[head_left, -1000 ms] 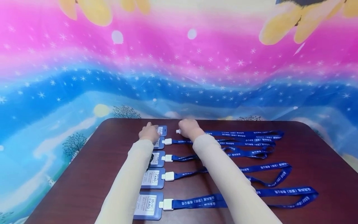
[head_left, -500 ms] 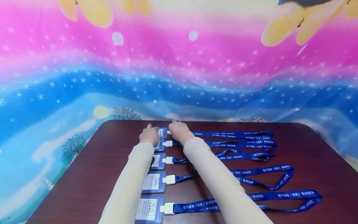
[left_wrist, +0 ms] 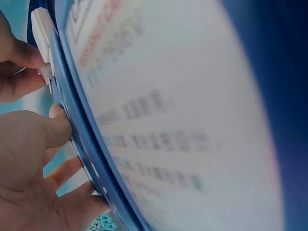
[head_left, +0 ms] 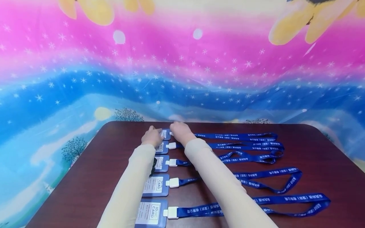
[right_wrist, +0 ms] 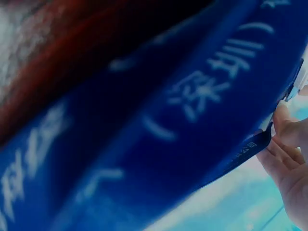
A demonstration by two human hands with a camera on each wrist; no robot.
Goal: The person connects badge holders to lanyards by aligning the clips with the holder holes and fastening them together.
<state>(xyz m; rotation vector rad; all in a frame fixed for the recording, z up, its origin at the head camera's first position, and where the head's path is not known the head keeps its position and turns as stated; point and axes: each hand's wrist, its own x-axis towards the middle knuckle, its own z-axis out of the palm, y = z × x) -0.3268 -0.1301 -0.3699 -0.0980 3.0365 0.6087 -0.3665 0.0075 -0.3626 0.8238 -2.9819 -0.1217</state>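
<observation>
At the far end of a row of blue ID badge holders, my left hand (head_left: 152,136) grips the farthest badge holder (head_left: 166,134), thumb and fingers along its edges. My right hand (head_left: 181,131) pinches the white lanyard clip (head_left: 171,133) right at that holder's slotted end. From this clip a blue lanyard (head_left: 233,136) with white print trails right across the table. In the left wrist view, fingers of the right hand (left_wrist: 17,62) show on the white clip (left_wrist: 44,72) beside the left thumb. The right wrist view has a blurred lanyard strap (right_wrist: 207,91) filling its middle.
Nearer on the dark wooden table (head_left: 94,177) lie several more badge holders (head_left: 155,185), with white clips (head_left: 172,182) and blue lanyards (head_left: 291,198) stretched to the right, partly under my forearms. A colourful printed cloth (head_left: 182,72) hangs behind the table's far edge.
My right hand has moved left with the clip, up to the farthest badge holder, drawing its lanyard along. The last half second shows only a slight further shift. My left hand stays on the holder.
</observation>
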